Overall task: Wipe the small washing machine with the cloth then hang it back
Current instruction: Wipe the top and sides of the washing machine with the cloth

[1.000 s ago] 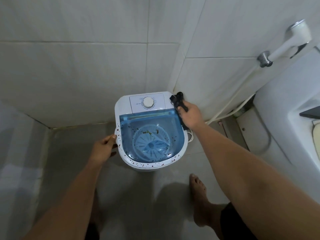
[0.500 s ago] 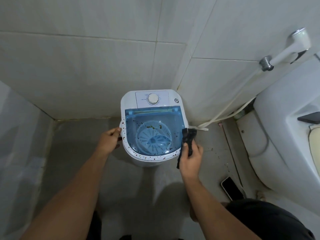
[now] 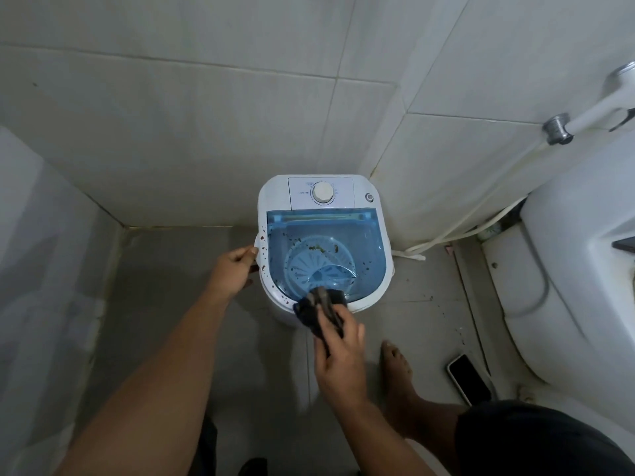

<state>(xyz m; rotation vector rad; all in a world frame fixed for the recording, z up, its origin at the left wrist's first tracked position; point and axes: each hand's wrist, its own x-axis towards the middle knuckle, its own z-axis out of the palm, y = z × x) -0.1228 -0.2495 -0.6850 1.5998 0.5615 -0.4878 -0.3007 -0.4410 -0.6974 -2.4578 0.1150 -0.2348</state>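
A small white washing machine (image 3: 374, 286) with a clear blue lid (image 3: 326, 242) and a white dial stands on the floor in the tiled corner. Dark red specks dot its left and front rim, and bits of dirt lie on the lid. My right hand (image 3: 340, 355) grips a dark crumpled cloth (image 3: 318, 309) and presses it on the machine's front rim. My left hand (image 3: 233, 269) holds the machine's left side, fingers curled at the rim.
A white toilet (image 3: 567, 269) fills the right side, with a bidet sprayer (image 3: 591, 111) on the wall and its hose (image 3: 457, 231) trailing to the floor. A phone (image 3: 469, 377) lies on the floor by my bare right foot (image 3: 398, 376). Tiled walls close in behind and to the left.
My right hand has swept the cloth from the machine's back right corner, down its right side, to the front rim. The left hand has stayed on the left side.
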